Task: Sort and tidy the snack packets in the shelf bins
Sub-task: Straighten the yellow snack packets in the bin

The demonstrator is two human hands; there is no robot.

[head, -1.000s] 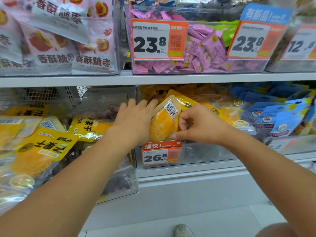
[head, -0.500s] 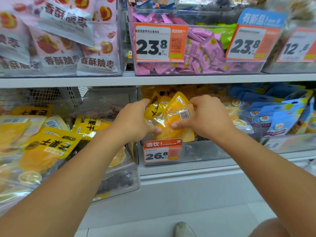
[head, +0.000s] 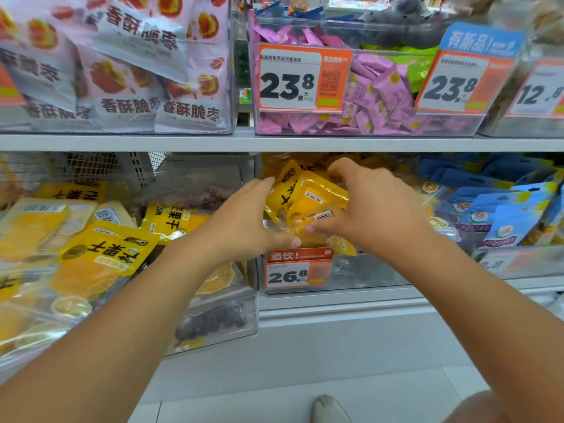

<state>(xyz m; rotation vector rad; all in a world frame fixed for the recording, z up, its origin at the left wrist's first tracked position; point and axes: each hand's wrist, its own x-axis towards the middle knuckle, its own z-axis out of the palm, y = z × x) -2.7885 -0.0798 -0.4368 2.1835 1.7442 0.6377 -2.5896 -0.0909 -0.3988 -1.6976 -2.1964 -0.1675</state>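
Both hands have closed in from either side on the yellow dried-mango packets (head: 308,206).
Left hand (head: 244,224) and right hand (head: 366,209) curl their fingers around the bunch, held upright in the middle clear bin (head: 366,273), above its 26.8 price tag (head: 297,271).

Glossy plastic yellow packets (head: 308,206) — clear, smooth plastic bin (head: 366,270), matt shelf edge (head: 274,144).

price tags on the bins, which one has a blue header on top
The 23.8 price tag on the right end of the upper clear bin of purple packets. Its blue header sets it apart; the other 23.8 tag and the 26.8 tag are just orange and white.
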